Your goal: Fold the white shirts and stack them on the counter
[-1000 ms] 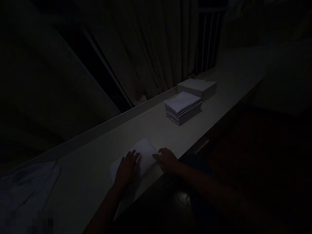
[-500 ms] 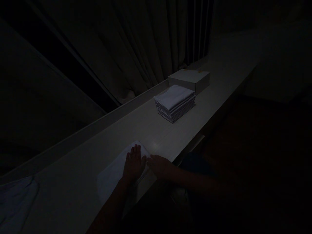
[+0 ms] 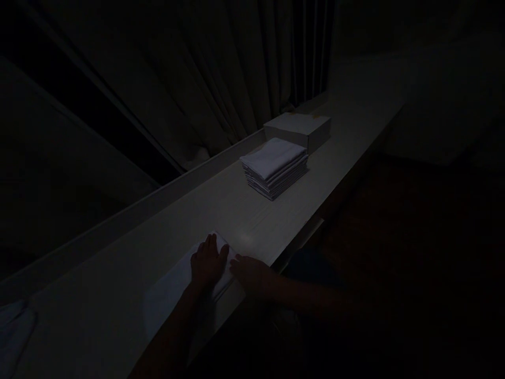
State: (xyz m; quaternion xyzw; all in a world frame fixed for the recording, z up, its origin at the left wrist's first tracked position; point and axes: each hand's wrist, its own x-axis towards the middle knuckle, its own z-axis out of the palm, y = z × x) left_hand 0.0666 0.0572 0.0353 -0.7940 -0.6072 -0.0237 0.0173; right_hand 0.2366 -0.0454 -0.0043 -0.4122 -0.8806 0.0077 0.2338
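In the dim head view, a folded white cloth (image 3: 168,295) lies on the long pale desk, partly covered by my left arm. My left hand (image 3: 207,260) rests palm down on it, fingers stretched and thumb apart. At the cloth's right edge, close to the desk's front, my right hand (image 3: 252,272) has its fingers together against the fabric, as if pinching the edge; the fingertips are dark and partly hidden. Farther along the desk stands a neat stack of folded white cloths (image 3: 274,163).
Behind the stack sits a white box (image 3: 298,126). More white cloth (image 3: 13,334) lies at the lower left. A raised ledge (image 3: 161,197) runs along the desk's back, with curtains (image 3: 221,79) behind it. An open drawer edge (image 3: 311,231) juts out under the desk's front.
The view has shifted slightly, so the stack and box appear farther left. The fingers of my left hand look a little more bent on the cloth. My right hand stays at its edge.
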